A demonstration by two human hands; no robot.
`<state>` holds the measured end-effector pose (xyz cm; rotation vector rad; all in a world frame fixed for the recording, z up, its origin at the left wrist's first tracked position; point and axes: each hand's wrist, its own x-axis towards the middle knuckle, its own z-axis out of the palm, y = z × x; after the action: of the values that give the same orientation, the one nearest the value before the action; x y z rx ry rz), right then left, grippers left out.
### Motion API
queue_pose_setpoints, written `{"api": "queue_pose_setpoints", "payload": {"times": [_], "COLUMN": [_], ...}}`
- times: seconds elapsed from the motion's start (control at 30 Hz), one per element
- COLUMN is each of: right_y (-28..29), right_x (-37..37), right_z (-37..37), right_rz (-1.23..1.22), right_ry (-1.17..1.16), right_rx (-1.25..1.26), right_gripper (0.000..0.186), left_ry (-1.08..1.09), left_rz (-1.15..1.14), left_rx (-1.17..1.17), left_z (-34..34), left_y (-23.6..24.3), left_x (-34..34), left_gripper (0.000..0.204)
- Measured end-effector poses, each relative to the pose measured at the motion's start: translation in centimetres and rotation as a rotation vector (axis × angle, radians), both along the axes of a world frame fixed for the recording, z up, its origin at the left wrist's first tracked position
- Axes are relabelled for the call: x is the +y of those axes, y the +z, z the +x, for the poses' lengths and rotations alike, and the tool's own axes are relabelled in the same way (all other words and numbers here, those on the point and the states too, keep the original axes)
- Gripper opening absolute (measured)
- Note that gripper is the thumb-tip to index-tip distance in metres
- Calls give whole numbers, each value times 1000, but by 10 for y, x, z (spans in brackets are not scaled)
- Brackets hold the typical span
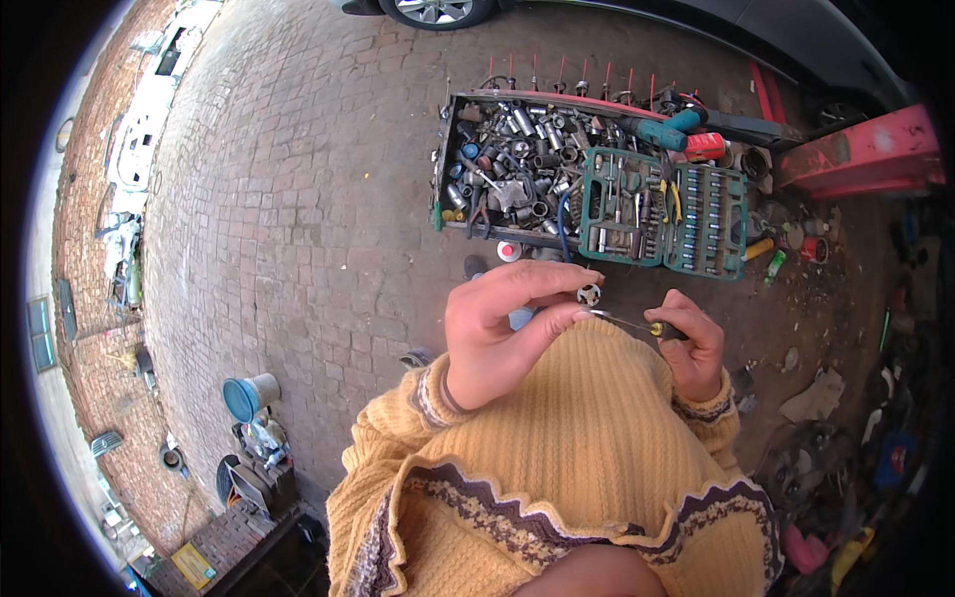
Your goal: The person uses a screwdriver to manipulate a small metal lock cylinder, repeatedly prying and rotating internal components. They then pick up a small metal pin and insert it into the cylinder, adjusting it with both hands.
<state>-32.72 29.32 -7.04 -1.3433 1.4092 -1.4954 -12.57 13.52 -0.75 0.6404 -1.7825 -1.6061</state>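
Note:
In front of my chest, my left hand (512,323) pinches a small round metal part (589,296) between thumb and fingers. The part's open end faces up and shows pale and dark pieces inside; its exact kind is not clear. My right hand (693,343) is closed round the dark handle of a thin screwdriver (658,329) with a yellow collar. Its slim shaft points left, toward my left thumb. Whether the tip touches the part cannot be made out.
Beyond my hands stands a tray (445,149) heaped with sockets and metal fittings. An open green socket set (738,224) rests at its right, near a teal power tool (662,133) and a red steel beam (865,154). A blue-lidded bucket (242,400) stands left on the brick paving.

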Motion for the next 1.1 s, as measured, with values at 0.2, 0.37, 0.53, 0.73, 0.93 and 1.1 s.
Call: {"api": "queue_pose_setpoints", "payload": {"times": [0.2,0.37,0.53,0.73,0.93,1.1], "right_y": [3,6,9,13,17,20], "right_x": [6,7,7,7,12,15], "right_z": [-5,-4,0,5,8,4], "right_rz": [17,12,-12,-93,-120,-118], "right_ry": [-39,-54,-132,-233,-299,-257], "right_rx": [39,102,246,504,529,476], "right_gripper": [41,41,36,29,29,29], "left_ry": [15,47,93,152,132,106], "left_rz": [-115,-168,-151,-76,-91,-94], "left_rx": [4,2,9,4,-2,26], "left_z": [0,1,3,3,3,1], "left_y": [0,0,-3,-5,-1,-1], "left_x": [-2,-2,2,7,6,5], "left_gripper": [26,27,27,28,28,27]}}
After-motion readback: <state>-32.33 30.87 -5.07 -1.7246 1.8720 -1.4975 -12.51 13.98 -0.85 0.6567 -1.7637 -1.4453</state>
